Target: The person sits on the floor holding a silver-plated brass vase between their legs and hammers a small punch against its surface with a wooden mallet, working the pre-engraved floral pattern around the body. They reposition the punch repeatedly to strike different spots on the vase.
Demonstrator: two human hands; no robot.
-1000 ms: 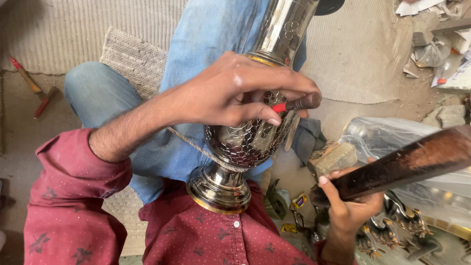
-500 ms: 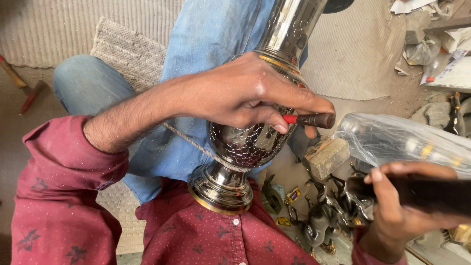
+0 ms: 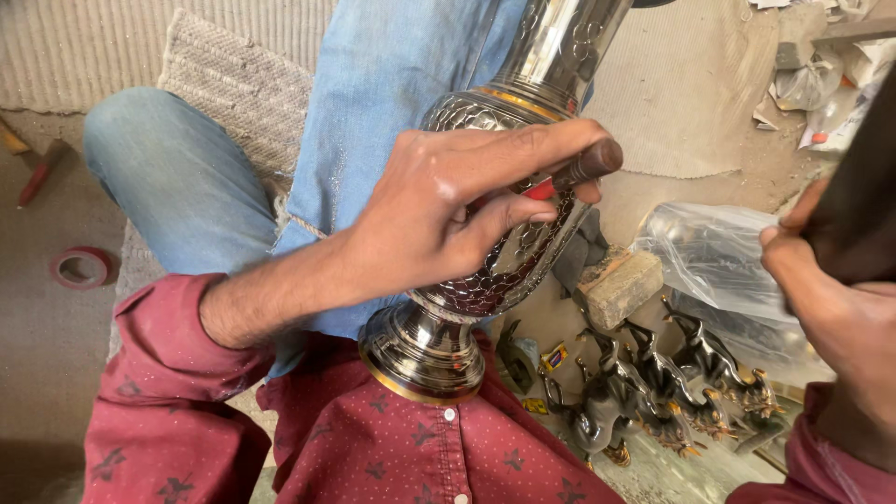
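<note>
Chasing the vase's hammered belly.
My left hand [image 3: 439, 215] pinched the punch [image 3: 574, 171] against the vase [image 3: 485, 271]; right hand [image 3: 840, 299] gripped the dark mallet [image 3: 859, 205], needing a square strike.

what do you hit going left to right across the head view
red-handled tool on the floor → roll of red tape → blue-jeaned knee → left hand holding a small tool against the metal vase → wooden block → clear plastic bag → right hand gripping a dark handle

A crumpled clear plastic bag [image 3: 714, 257] lies beside small yellow-and-blue labels [image 3: 553, 357].
</note>
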